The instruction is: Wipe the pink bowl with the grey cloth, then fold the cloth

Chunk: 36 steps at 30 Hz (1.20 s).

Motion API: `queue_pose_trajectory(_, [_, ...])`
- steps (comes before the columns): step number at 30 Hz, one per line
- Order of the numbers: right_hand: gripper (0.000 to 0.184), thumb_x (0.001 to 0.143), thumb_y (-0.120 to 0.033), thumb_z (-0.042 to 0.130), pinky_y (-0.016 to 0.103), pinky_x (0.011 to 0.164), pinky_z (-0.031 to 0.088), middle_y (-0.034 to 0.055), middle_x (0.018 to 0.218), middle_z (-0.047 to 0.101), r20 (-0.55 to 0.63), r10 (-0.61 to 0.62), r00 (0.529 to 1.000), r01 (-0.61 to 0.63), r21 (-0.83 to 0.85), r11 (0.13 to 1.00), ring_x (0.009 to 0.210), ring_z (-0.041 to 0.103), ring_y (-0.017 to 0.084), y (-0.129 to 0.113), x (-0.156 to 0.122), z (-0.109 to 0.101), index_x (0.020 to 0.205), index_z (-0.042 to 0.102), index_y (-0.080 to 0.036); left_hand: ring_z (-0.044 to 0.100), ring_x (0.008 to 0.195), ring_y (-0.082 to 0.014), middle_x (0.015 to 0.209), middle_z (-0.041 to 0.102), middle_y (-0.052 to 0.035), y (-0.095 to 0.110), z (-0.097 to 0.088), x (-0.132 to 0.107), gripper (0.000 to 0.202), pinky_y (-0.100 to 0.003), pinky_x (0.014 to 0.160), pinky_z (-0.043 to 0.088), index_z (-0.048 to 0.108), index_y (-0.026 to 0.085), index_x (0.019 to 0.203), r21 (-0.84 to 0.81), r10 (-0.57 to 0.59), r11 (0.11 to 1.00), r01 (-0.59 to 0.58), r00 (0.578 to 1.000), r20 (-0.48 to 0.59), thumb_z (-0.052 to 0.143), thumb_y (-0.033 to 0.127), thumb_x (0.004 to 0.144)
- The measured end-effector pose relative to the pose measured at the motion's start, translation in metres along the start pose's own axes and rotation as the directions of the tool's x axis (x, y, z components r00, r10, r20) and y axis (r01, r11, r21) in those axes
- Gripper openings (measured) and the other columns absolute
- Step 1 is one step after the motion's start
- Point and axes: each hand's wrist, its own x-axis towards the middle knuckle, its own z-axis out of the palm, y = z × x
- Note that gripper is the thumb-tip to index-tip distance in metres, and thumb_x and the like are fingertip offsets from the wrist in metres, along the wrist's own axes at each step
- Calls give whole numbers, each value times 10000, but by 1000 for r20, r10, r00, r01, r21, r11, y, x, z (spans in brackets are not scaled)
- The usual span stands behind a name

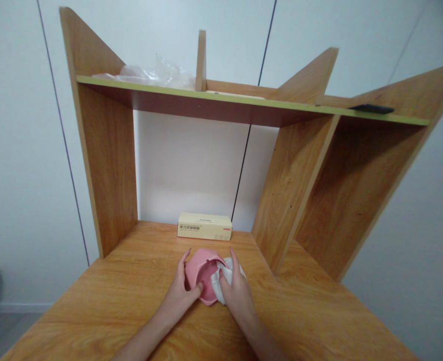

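A pink bowl [202, 273] rests tilted on the wooden desk [131, 291], its opening turned toward me. My left hand [182, 293] grips its left rim, thumb inside and fingers round the outside. My right hand [236, 293] presses a white cloth [221, 281] against the bowl's inner right side, fingers closed on the cloth.
A long cream cardboard box [204, 226] lies just behind the bowl against the white back wall. Wooden uprights [108, 165] flank the desk nook. The upper shelf [244, 103] carries a crumpled clear plastic bag [157, 74] and a flat dark object [372, 108].
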Motion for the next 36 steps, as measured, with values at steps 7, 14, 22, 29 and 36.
queue_pose_trajectory(7, [607, 796, -270, 363, 260, 740, 461, 86, 1069, 608, -4, 57, 998, -55, 189, 980, 916, 602, 184, -2, -4, 5, 1365, 199, -138, 401, 1185, -266, 1296, 391, -146, 5, 10, -6, 854, -386, 995, 325, 179, 169, 1309, 24, 22, 999, -24, 999, 47, 680, 421, 665])
queue_pose_trajectory(14, [609, 748, -309, 471, 304, 683, 429, 68, 862, 655, -57, 48, 997, -55, -124, 991, 755, 594, 228, -12, -2, -3, 1322, 322, -169, 500, 1063, -259, 1175, 504, -119, 11, 11, -6, 645, -384, 920, 392, 294, 145, 1227, 63, -22, 998, 23, 1000, -12, 621, 292, 691])
queue_pose_trajectory(22, [581, 753, -362, 493, 328, 657, 369, 58, 714, 636, -158, -105, 982, 45, -345, 938, 602, 514, 225, -17, -3, -10, 1286, 387, -156, 521, 1016, -238, 1122, 551, -72, 10, 9, -3, 649, -366, 914, 396, 347, 179, 1185, 165, -10, 986, 23, 996, -84, 487, 30, 570])
queue_pose_trajectory(29, [596, 768, -374, 500, 291, 642, 385, 62, 753, 643, -178, -64, 982, 14, -272, 962, 665, 555, 221, -12, -2, -11, 1303, 350, -161, 525, 1033, -253, 1142, 554, -77, 21, 3, -8, 666, -361, 890, 400, 371, 180, 1206, 357, 21, 934, -6, 999, -36, 538, 86, 568])
queue_pose_trajectory(36, [687, 719, -340, 519, 325, 741, 402, 83, 953, 655, 31, 68, 997, -58, -258, 964, 782, 604, 241, -8, -1, -4, 1339, 283, -163, 473, 1116, -275, 1244, 483, -119, 20, 4, -11, 632, -397, 956, 351, 350, 176, 1261, 402, 76, 913, -64, 997, -14, 591, 260, 683])
